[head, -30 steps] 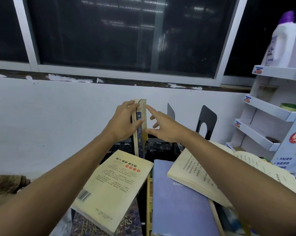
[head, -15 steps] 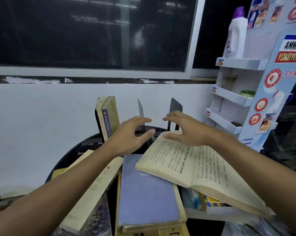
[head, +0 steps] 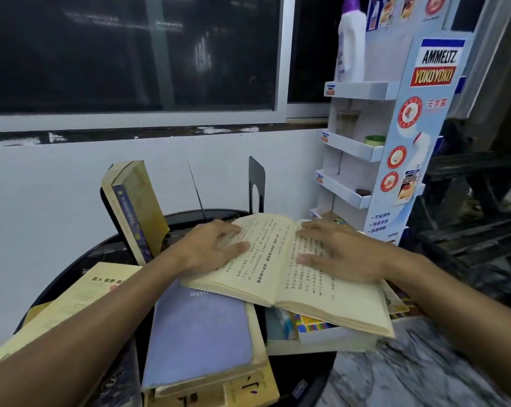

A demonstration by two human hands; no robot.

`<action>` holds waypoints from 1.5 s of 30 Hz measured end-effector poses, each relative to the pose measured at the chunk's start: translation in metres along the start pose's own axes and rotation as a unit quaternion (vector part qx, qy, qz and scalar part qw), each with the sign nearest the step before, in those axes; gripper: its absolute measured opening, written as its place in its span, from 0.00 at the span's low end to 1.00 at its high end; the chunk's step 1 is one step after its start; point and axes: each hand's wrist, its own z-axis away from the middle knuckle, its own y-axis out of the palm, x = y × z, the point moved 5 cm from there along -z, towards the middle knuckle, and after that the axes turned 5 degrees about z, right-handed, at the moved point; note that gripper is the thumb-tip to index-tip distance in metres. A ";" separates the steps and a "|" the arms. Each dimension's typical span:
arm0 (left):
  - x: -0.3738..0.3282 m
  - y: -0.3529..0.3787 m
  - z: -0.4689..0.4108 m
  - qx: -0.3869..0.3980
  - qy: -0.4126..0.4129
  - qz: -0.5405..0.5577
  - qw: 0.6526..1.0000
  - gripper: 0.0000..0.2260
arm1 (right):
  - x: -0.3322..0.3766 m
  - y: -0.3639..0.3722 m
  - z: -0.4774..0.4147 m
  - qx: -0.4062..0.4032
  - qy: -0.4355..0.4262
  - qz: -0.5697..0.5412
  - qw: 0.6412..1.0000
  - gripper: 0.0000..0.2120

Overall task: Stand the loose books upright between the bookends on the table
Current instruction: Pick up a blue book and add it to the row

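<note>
Head view, left hand (head: 210,251) and right hand (head: 339,255) flat on open book (head: 273,284), bookend (head: 256,180) behind

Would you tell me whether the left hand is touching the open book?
Touching. The head view shows the left hand lying flat on the left page of the open book, thumb and fingers resting on the print.

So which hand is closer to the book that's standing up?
Left. The left hand lies on the left page of the open book, just right of the standing book. The right hand lies on the right page, farther off.
</note>
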 end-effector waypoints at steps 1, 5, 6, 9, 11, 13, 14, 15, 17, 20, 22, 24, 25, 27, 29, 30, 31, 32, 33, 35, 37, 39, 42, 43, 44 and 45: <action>0.000 0.000 0.000 -0.003 0.000 0.003 1.000 0.28 | -0.005 0.002 0.003 -0.003 0.000 0.001 1.000 0.40; 0.009 0.001 0.000 0.000 -0.019 0.014 1.000 0.29 | -0.022 0.005 0.020 0.004 0.013 -0.018 1.000 0.39; 0.013 0.001 0.000 0.005 -0.029 0.015 0.999 0.31 | -0.027 0.006 0.025 0.006 0.016 -0.022 1.000 0.40; 0.018 0.003 0.000 0.023 -0.061 0.030 0.997 0.33 | -0.041 0.008 0.037 0.009 0.029 -0.024 0.999 0.41; 0.019 0.002 0.001 0.022 -0.075 0.046 0.996 0.33 | -0.047 0.008 0.044 0.006 0.037 -0.027 0.999 0.41; 0.020 -0.001 0.002 0.016 -0.084 0.061 0.994 0.31 | -0.050 0.006 0.051 0.003 0.044 -0.033 0.998 0.42; 0.021 -0.002 0.002 0.015 -0.085 0.072 0.994 0.29 | -0.050 0.006 0.053 0.002 0.047 -0.035 0.998 0.41; 0.021 -0.003 0.003 0.016 -0.086 0.086 0.992 0.26 | -0.051 0.006 0.055 0.001 0.049 -0.037 0.998 0.41; 0.018 -0.007 0.004 0.015 -0.086 0.119 0.989 0.24 | -0.052 0.006 0.057 -0.001 0.049 -0.040 0.998 0.40; 0.010 -0.018 0.005 -0.013 -0.077 0.153 0.985 0.26 | -0.052 0.002 0.056 -0.009 0.040 -0.038 0.998 0.38; 0.001 -0.029 0.006 -0.038 -0.061 0.160 0.984 0.25 | -0.051 -0.004 0.055 -0.031 0.034 -0.039 0.998 0.35; -0.012 -0.044 0.008 -0.061 -0.044 0.157 0.985 0.24 | -0.047 -0.013 0.053 -0.057 0.031 -0.045 0.997 0.32; -0.020 -0.051 0.009 -0.067 -0.035 0.155 0.985 0.23 | -0.046 -0.017 0.051 -0.067 0.028 -0.047 0.996 0.31; -0.037 -0.063 0.009 -0.065 -0.017 0.148 0.987 0.21 | -0.040 -0.026 0.047 -0.087 0.016 -0.054 0.995 0.31; -0.055 -0.071 0.009 -0.060 0.001 0.141 0.988 0.21 | -0.034 -0.036 0.044 -0.121 0.004 -0.061 0.991 0.31; -0.063 -0.073 0.007 -0.059 0.010 0.139 0.989 0.21 | -0.031 -0.042 0.042 -0.138 -0.002 -0.058 0.989 0.30; -0.072 -0.075 0.007 -0.058 0.019 0.141 0.988 0.21 | -0.028 -0.046 0.042 -0.150 -0.006 -0.055 0.987 0.30; -0.080 -0.076 0.006 -0.056 0.027 0.145 0.988 0.20 | -0.024 -0.050 0.041 -0.156 -0.008 -0.053 0.986 0.29; -0.088 -0.077 0.005 -0.054 0.033 0.148 0.987 0.20 | -0.022 -0.053 0.040 -0.159 -0.010 -0.054 0.986 0.29; -0.105 -0.078 0.003 -0.051 0.051 0.147 0.987 0.19 | -0.018 -0.057 0.040 -0.165 -0.013 -0.058 0.985 0.28; -0.120 -0.074 0.002 -0.044 0.069 0.154 0.985 0.19 | -0.017 -0.059 0.041 -0.173 -0.010 -0.065 0.983 0.27; -0.133 -0.067 0.004 -0.034 0.085 0.174 0.981 0.17 | -0.017 -0.062 0.044 -0.182 -0.008 -0.079 0.980 0.27; -0.149 -0.049 0.007 -0.004 0.106 0.204 0.973 0.10 | -0.015 -0.065 0.050 -0.202 -0.018 -0.121 0.972 0.26; -0.153 -0.042 0.007 0.006 0.108 0.210 0.972 0.11 | -0.015 -0.066 0.053 -0.209 -0.023 -0.139 0.968 0.25; -0.154 -0.035 0.006 0.015 0.107 0.207 0.972 0.12 | -0.016 -0.067 0.057 -0.214 -0.023 -0.157 0.964 0.23; -0.154 -0.029 0.005 0.018 0.106 0.198 0.974 0.14 | -0.017 -0.066 0.060 -0.214 -0.018 -0.175 0.961 0.22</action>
